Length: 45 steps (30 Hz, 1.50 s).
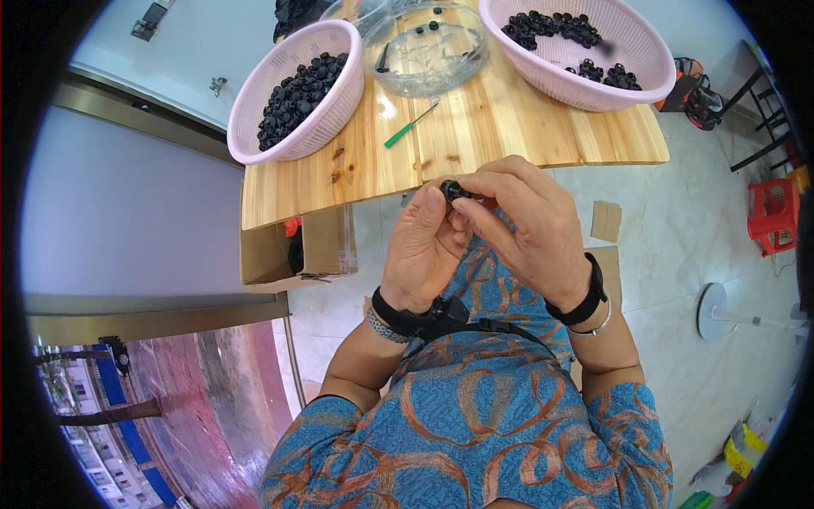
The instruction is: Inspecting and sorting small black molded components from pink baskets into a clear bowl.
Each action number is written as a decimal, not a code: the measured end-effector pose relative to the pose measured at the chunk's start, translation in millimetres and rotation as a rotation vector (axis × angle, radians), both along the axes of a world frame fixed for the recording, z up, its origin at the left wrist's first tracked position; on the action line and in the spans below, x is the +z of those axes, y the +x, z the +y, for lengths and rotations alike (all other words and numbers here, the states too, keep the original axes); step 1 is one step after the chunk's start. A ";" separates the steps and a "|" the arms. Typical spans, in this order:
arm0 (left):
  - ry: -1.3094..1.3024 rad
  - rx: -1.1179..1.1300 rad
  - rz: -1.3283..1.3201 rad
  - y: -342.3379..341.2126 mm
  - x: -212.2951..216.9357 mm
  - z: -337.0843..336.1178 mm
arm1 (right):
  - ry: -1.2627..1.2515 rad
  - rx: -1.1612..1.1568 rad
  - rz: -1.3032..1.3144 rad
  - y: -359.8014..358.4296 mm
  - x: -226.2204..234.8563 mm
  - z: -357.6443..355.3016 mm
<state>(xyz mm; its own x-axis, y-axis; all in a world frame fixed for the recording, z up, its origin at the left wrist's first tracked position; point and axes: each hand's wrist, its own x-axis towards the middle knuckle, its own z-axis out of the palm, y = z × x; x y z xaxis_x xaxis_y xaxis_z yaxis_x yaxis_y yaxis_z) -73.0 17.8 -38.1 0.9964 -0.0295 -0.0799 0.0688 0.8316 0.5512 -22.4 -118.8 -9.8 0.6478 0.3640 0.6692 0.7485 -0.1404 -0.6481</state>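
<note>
PART: small black plastic piece [455, 190], held above worktop [509, 127] edge | FINGERS: both hands, left hand [420, 246] and right hand [530, 225], pinch it closed | HANDLING: judge it light, rigid, easily dropped; grip its rim.

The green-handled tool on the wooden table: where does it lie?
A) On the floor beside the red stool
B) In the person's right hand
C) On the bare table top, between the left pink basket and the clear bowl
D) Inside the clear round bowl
C: the green-handled tool lies flat on the wooden table, in front of the clear bowl and right of the left pink basket, untouched by either hand.
</note>
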 end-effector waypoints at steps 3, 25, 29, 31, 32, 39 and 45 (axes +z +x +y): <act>0.018 0.021 -0.014 -1.9 -1.2 -0.8 | 0.002 -0.020 -0.021 -1.9 -0.6 -1.8; 0.210 -0.011 -0.141 -8.3 0.1 2.7 | 0.029 0.059 0.009 -6.9 9.2 -18.6; 0.186 -0.034 -0.137 -9.0 0.0 4.3 | 0.004 0.065 -0.029 -5.3 9.7 -21.3; 0.229 -0.033 -0.134 -9.3 -0.9 5.2 | -0.029 0.071 -0.042 -4.9 11.9 -23.0; 0.228 -0.033 -0.133 -9.5 -0.5 4.7 | -0.053 0.075 -0.047 -5.0 13.5 -23.7; 0.173 0.003 -0.076 -9.9 1.0 0.5 | -0.085 0.021 -0.100 -8.3 8.1 -18.8; 0.048 -0.025 -0.034 -8.2 -4.3 0.4 | -0.009 0.032 -0.061 -8.6 2.2 -13.9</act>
<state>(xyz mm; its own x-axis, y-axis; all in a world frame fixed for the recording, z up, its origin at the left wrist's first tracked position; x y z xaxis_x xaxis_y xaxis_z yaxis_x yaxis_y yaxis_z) -81.2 18.2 -42.4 0.9976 -0.0510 -0.0478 0.0694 0.8026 0.5925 -31.0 -132.7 -7.6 0.5935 0.3903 0.7039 0.7910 -0.1212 -0.5997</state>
